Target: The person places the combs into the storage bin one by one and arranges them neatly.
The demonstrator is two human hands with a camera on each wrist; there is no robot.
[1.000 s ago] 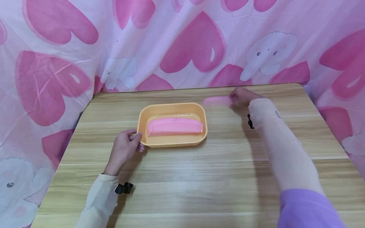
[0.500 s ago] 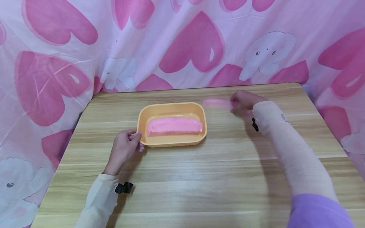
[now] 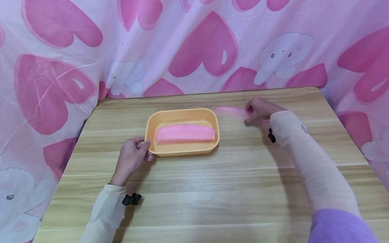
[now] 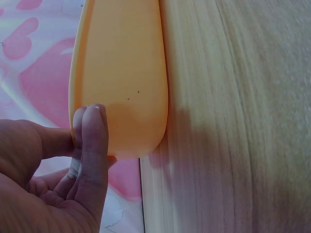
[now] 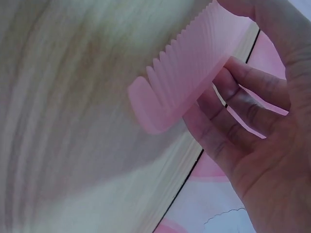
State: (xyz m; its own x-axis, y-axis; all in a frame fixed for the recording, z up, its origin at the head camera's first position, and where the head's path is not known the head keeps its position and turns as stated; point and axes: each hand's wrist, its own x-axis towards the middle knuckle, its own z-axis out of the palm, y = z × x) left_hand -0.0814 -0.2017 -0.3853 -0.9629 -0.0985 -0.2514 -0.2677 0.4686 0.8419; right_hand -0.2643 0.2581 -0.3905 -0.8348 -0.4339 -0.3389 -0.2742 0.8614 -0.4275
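Note:
An orange tray (image 3: 152, 123) sits on the wooden table (image 3: 212, 189), with a pink comb (image 3: 184, 133) lying inside it. My left hand (image 3: 133, 156) grips the tray's near left corner; in the left wrist view the fingers (image 4: 92, 141) curl over the rim of the tray (image 4: 126, 73). My right hand (image 3: 258, 110) holds a second pink comb (image 3: 230, 111) just above the table, to the right of the tray's far corner. The right wrist view shows that comb (image 5: 184, 82) pinched between thumb and fingers (image 5: 233, 102).
A pink heart-print cloth (image 3: 194, 47) hangs behind the table and drapes down both sides. The table's far edge (image 3: 209, 92) runs just behind the tray and my right hand. Bare wood stretches in front of the tray.
My right hand with the second comb has drifted slightly down and toward me. The left hand and the tray have stayed put.

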